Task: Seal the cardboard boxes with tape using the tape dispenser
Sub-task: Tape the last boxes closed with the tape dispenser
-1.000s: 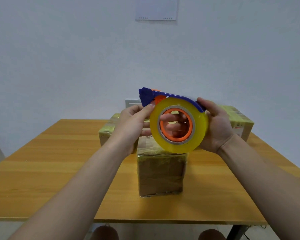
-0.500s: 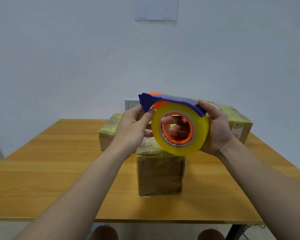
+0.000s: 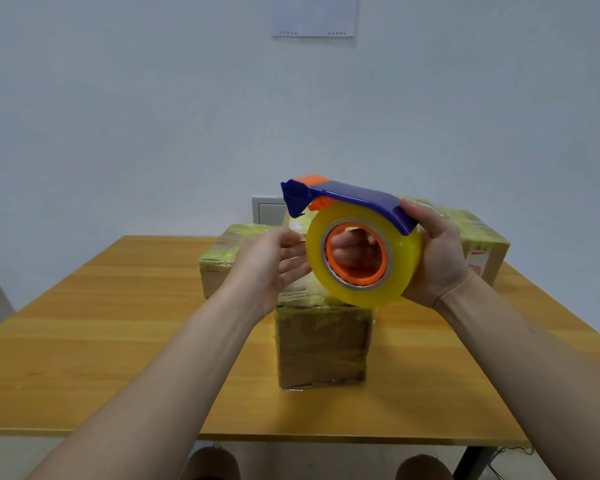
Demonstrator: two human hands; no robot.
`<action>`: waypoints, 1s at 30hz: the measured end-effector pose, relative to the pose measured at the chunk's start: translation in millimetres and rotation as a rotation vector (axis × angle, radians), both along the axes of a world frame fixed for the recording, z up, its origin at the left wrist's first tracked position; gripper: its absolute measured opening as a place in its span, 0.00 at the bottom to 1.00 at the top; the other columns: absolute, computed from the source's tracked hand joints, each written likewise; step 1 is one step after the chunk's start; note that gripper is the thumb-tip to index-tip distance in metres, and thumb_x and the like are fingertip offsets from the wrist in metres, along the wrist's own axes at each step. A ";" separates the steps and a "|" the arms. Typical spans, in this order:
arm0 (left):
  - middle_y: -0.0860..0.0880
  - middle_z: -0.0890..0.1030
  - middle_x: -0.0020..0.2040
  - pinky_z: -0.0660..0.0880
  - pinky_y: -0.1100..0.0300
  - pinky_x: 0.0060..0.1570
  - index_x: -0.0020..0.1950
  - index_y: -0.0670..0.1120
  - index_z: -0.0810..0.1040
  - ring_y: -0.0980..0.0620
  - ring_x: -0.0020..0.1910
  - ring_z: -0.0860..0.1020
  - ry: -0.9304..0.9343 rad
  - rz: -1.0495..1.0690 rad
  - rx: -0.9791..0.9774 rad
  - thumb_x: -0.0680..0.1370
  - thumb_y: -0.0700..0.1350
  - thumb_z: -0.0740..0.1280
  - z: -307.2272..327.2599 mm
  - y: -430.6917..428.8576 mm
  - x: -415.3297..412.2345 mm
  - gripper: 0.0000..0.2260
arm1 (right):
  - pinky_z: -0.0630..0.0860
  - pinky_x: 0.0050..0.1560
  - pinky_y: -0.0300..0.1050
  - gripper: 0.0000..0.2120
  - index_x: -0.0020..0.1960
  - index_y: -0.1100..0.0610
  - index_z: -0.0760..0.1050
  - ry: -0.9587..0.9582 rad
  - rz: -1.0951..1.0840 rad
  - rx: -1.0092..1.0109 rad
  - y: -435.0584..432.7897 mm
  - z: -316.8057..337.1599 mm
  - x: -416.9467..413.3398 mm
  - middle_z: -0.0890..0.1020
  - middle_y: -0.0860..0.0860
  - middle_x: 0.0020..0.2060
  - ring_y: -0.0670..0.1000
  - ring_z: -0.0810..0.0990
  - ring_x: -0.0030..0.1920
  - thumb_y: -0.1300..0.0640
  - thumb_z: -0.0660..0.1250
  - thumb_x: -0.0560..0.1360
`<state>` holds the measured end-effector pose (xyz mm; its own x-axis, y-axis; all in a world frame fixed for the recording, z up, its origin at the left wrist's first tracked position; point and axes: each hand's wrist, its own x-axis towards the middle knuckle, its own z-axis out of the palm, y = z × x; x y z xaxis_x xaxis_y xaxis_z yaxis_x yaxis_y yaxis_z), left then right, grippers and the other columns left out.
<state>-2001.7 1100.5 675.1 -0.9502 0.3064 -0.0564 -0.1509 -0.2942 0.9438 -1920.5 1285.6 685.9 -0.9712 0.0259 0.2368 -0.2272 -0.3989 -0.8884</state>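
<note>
Pale bare wall backs a light wooden table [image 3: 118,341], and the work goes on just above its middle. Held up there is a blue plastic tape dispenser [image 3: 357,197] with an orange hub, carrying a fat yellowish tape roll [image 3: 397,261]. Its cutter nose points left, away from the grip. The right hand [image 3: 440,258] grasps it firmly, thumb over the back of the blue frame and fingers curled through the orange core. The left hand [image 3: 267,268] holds nothing that I can see. Its fingers lie loose and spread, tips just beside the roll's left rim, though blur hides whether they touch a free tape end.

Directly below stands a small brown cardboard box [image 3: 321,351], its top already glossy with tape. 2 more taped boxes sit behind it, a left rear box [image 3: 219,261] and a right rear box [image 3: 485,244], making 3 in all.

To my eye the step is freeing the tape end. It would go best if the left fingertips pick the end near the cutter, draw out a short tail and keep it flat so it cannot fold onto itself. Then the nose should come down at one end of the near box's top, press, and run straight along the seam under steady tension.

High on the wall hangs a white sheet of paper [image 3: 314,15], and a pale wall plate [image 3: 267,213] shows behind the boxes.
</note>
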 end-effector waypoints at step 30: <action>0.40 0.87 0.39 0.78 0.64 0.31 0.50 0.43 0.83 0.52 0.31 0.83 0.275 -0.085 -0.340 0.79 0.41 0.74 -11.6 -42.1 6.8 0.02 | 0.79 0.34 0.45 0.27 0.57 0.60 0.82 -0.297 0.611 0.646 63.4 57.6 14.9 0.81 0.56 0.30 0.52 0.80 0.30 0.37 0.72 0.73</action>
